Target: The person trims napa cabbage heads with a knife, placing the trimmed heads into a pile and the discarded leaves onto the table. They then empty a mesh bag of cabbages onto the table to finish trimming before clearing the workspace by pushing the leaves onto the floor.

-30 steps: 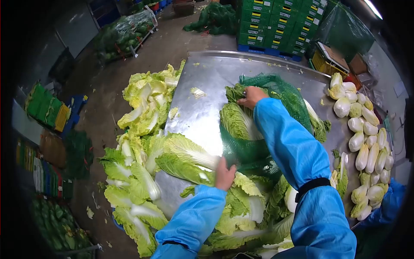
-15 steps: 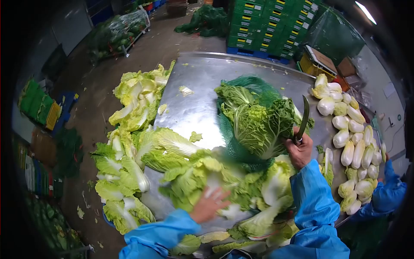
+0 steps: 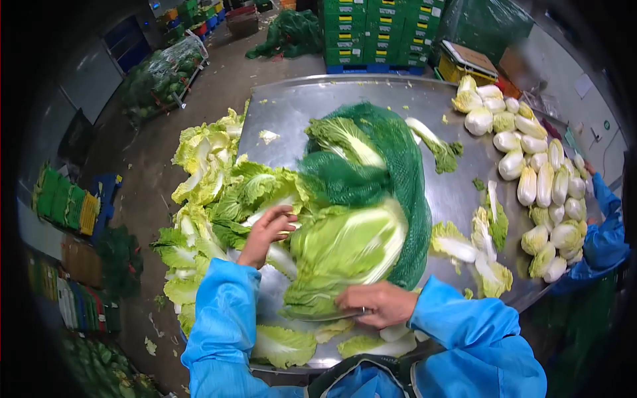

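Observation:
A large Chinese cabbage [image 3: 348, 249], blurred by motion, lies on its side at the middle of the metal table, its white base toward the upper right. My left hand [image 3: 269, 232] is open at its left side, fingers apart, over loose outer leaves [image 3: 262, 182]. Low at the cabbage's near edge, my right hand [image 3: 379, 304] is closed round the knife, which is mostly hidden; only a thin blurred line shows along the cabbage's underside. Behind the cabbage a green mesh bag [image 3: 405, 179] is bunched, with another cabbage [image 3: 348, 140] inside it.
Trimmed white cabbages [image 3: 547, 182] are piled along the table's right side. Discarded leaves [image 3: 202, 159] heap over the left edge, and more leaves [image 3: 474, 249] lie right of centre. A co-worker's blue sleeve [image 3: 604, 225] shows at far right. Green crates [image 3: 378, 33] stand behind the metal table [image 3: 279, 123].
The loose leafy cabbage held up by my right hand is gone from there; a fuller cabbage lies before me. My right hand came down and nearer, my left moved up and left. The view shifted.

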Motion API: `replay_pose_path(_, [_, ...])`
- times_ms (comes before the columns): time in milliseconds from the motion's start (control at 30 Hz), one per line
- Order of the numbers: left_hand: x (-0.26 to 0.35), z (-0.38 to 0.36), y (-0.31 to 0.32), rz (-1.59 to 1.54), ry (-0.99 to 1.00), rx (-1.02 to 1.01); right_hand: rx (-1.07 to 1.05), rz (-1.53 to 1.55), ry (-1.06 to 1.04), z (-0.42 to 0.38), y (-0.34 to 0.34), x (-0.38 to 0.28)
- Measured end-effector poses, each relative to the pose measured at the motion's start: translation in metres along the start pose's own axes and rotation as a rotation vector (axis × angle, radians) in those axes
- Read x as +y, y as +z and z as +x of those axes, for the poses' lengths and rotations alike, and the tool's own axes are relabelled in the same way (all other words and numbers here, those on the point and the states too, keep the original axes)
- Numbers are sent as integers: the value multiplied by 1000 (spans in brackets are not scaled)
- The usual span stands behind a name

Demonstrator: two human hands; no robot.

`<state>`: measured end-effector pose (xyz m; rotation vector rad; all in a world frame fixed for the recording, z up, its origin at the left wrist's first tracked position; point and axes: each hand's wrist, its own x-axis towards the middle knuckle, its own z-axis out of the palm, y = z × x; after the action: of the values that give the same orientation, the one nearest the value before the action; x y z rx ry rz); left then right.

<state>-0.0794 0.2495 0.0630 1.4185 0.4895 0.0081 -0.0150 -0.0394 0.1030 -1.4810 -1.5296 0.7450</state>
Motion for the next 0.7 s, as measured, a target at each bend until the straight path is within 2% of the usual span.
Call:
replay_pose_path(33, [-14,-2,7,102,54,-52,11,14,9,-11,10,5])
replay_pose_path(100, [-46,-9,28,386,185,-104,285,164,341,-40,18,10])
replay_pose_path(133, [-51,-13,43,623,294,-144,390,291,603,-49,8,9])
replay_pose_path(167, [-55,-20,64,688,221,-186,639,345,588,-69,20,46])
replay_pose_path(200, [-61,-27,83,752,149,-232,702,311,701,-75,7,42])
replay_pose_path(267, [-83,-35,105,713,177,-256,739,184,915,-93,3,59])
replay_pose_path(333, [-80,-43,120,679,204,-274,773,155,886,-109,10,67])
replay_pose_path(367, [-73,-49,124,817,315,-152,784,167,896,-117,15,71])
replay_pose_path(400, [-66,-54,128,952,427,-27,764,86,812,-125,21,75])
replay_pose_path(433, [-67,-59,129,985,458,-3,744,3,725,-132,25,76])
replay_pose_path(467, [-66,-64,135,991,456,-15,753,11,730,-138,26,77])
replay_pose_path(533, [-67,-74,148,1080,435,-95,622,-117,683,-140,26,71])
replay_pose_path(567, [-72,-75,153,1104,405,-42,547,-82,779,-140,25,64])
replay_pose_path(700, [-87,-78,158,1145,421,51,455,-161,794,-136,39,60])
